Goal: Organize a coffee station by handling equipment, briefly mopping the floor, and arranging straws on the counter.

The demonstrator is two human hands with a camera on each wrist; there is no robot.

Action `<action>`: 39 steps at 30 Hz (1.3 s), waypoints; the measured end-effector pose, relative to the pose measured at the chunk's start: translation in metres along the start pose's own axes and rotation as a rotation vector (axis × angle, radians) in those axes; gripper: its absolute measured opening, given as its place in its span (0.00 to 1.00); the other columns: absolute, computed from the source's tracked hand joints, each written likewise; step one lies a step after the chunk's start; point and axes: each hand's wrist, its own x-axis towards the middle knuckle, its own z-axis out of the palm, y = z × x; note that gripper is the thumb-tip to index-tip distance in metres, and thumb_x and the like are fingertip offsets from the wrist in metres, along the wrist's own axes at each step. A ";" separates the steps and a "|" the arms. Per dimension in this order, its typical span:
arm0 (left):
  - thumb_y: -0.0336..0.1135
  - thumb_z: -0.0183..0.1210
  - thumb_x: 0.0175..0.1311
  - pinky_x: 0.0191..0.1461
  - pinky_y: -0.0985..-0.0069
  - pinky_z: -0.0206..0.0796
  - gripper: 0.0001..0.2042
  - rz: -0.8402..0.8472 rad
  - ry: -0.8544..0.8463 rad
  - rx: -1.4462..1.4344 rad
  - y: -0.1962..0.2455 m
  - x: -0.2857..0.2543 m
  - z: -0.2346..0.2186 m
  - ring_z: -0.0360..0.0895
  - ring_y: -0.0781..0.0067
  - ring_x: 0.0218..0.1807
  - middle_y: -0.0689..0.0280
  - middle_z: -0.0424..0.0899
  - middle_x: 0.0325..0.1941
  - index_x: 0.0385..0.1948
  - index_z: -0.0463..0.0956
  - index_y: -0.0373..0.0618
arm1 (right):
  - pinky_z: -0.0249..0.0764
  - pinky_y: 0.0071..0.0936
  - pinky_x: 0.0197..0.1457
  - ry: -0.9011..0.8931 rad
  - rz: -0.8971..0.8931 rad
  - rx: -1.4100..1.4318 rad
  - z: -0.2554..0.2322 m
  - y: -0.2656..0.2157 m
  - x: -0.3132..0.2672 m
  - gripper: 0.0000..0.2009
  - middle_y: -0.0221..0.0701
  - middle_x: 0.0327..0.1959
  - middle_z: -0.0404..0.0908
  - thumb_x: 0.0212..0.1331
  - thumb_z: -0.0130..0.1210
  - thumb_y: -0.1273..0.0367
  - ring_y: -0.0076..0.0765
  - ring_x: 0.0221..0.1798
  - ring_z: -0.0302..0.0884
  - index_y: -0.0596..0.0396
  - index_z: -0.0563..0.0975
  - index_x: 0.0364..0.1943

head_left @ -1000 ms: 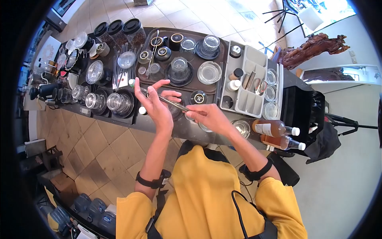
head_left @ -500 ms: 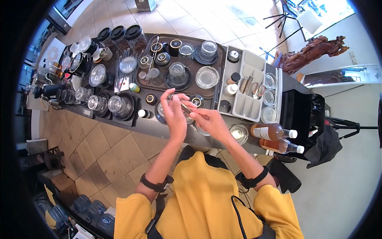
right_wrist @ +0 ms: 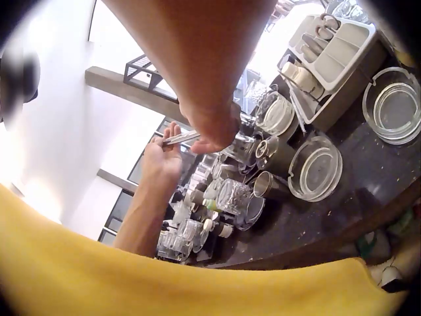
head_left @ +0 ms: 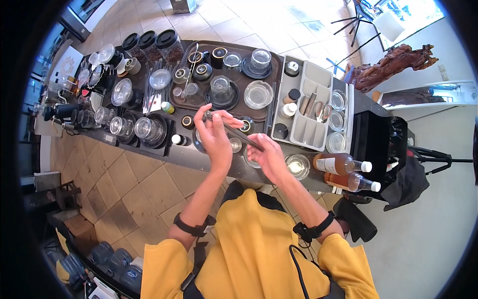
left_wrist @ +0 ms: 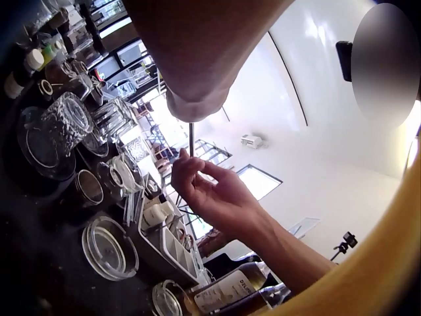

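Observation:
A slender dark metal utensil (head_left: 241,135) slants between both hands above the counter's front edge; the shape of its ends is hidden. The right hand (head_left: 267,155) grips its lower right end between thumb and curled fingers. Against the left hand (head_left: 217,137), the other end lies across the fingers, which are fairly straight and point right. In the right wrist view the utensil (right_wrist: 181,138) shines silver beside the raised left fingers. Under the hands stand a dark cup with a gold ring (head_left: 245,124) and a small metal cup (left_wrist: 89,187).
Behind the hands lies a brown tray (head_left: 236,107) with cups and glasses. A grey cutlery organizer (head_left: 312,135) holds scissors (head_left: 323,113). Glass ashtrays (right_wrist: 316,170) line the front edge, with two amber bottles (head_left: 338,164) on the right. Lidded jars (head_left: 168,47) stand at the back left.
Both hands first moved closer together, the left shifting right, then drew slightly apart. The right hand has turned, its fingers now pointing upward, and more of the utensil shows between the hands.

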 end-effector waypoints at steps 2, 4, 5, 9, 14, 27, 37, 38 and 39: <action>0.34 0.41 0.80 0.39 0.73 0.78 0.14 0.030 -0.037 0.054 -0.002 -0.007 0.002 0.83 0.68 0.32 0.58 0.78 0.37 0.61 0.55 0.43 | 0.75 0.26 0.40 0.015 -0.001 -0.009 -0.003 0.005 0.002 0.16 0.34 0.36 0.77 0.77 0.43 0.62 0.29 0.35 0.77 0.62 0.74 0.49; 0.33 0.42 0.80 0.38 0.73 0.77 0.15 -0.004 -0.034 0.067 -0.001 -0.008 0.001 0.81 0.69 0.31 0.59 0.78 0.35 0.63 0.54 0.45 | 0.76 0.27 0.41 0.033 0.003 -0.017 -0.005 0.009 0.002 0.16 0.34 0.37 0.77 0.77 0.43 0.62 0.29 0.36 0.77 0.62 0.74 0.49; 0.34 0.42 0.79 0.38 0.73 0.77 0.16 -0.003 -0.052 0.055 -0.004 -0.008 -0.003 0.80 0.70 0.29 0.60 0.77 0.34 0.63 0.54 0.45 | 0.75 0.27 0.41 0.026 0.044 -0.055 -0.006 0.011 0.001 0.16 0.34 0.37 0.78 0.76 0.43 0.62 0.30 0.36 0.77 0.62 0.75 0.48; 0.34 0.44 0.79 0.34 0.71 0.77 0.17 -0.054 -0.045 0.041 -0.001 -0.003 -0.016 0.74 0.74 0.26 0.62 0.74 0.32 0.65 0.55 0.46 | 0.74 0.28 0.43 0.031 -0.222 -0.955 -0.025 0.009 0.013 0.16 0.32 0.35 0.81 0.75 0.45 0.62 0.31 0.36 0.78 0.61 0.78 0.42; 0.34 0.44 0.79 0.29 0.74 0.77 0.17 -0.166 -0.171 0.082 -0.008 -0.001 -0.042 0.74 0.75 0.24 0.64 0.74 0.30 0.65 0.56 0.47 | 0.75 0.39 0.44 0.210 -0.441 -1.529 -0.055 -0.019 0.062 0.07 0.41 0.36 0.82 0.64 0.52 0.70 0.45 0.42 0.80 0.59 0.79 0.37; 0.31 0.43 0.78 0.25 0.79 0.73 0.17 -0.426 -0.314 0.066 -0.009 -0.019 -0.061 0.75 0.78 0.23 0.64 0.76 0.29 0.65 0.58 0.46 | 0.64 0.37 0.43 0.526 -0.224 -2.499 -0.070 -0.001 0.163 0.07 0.28 0.35 0.85 0.63 0.53 0.64 0.34 0.40 0.82 0.47 0.81 0.39; 0.31 0.43 0.78 0.26 0.79 0.73 0.16 -0.453 -0.331 0.083 -0.010 -0.015 -0.059 0.76 0.78 0.23 0.64 0.77 0.29 0.65 0.58 0.46 | 0.69 0.41 0.42 0.607 -0.177 -2.395 -0.077 -0.007 0.177 0.06 0.30 0.29 0.87 0.61 0.53 0.66 0.36 0.33 0.86 0.51 0.80 0.36; 0.31 0.43 0.78 0.26 0.79 0.73 0.16 -0.451 -0.334 0.082 -0.011 -0.014 -0.059 0.76 0.78 0.23 0.64 0.77 0.29 0.65 0.58 0.46 | 0.69 0.41 0.42 0.612 -0.179 -2.394 -0.075 -0.007 0.177 0.06 0.30 0.29 0.87 0.61 0.53 0.66 0.36 0.33 0.86 0.51 0.80 0.36; 0.31 0.43 0.78 0.26 0.79 0.73 0.16 -0.449 -0.334 0.065 -0.012 -0.013 -0.058 0.76 0.78 0.23 0.64 0.77 0.29 0.64 0.59 0.46 | 0.70 0.41 0.40 0.601 -0.138 -2.386 -0.074 -0.008 0.177 0.06 0.28 0.31 0.87 0.63 0.53 0.66 0.34 0.36 0.87 0.48 0.80 0.37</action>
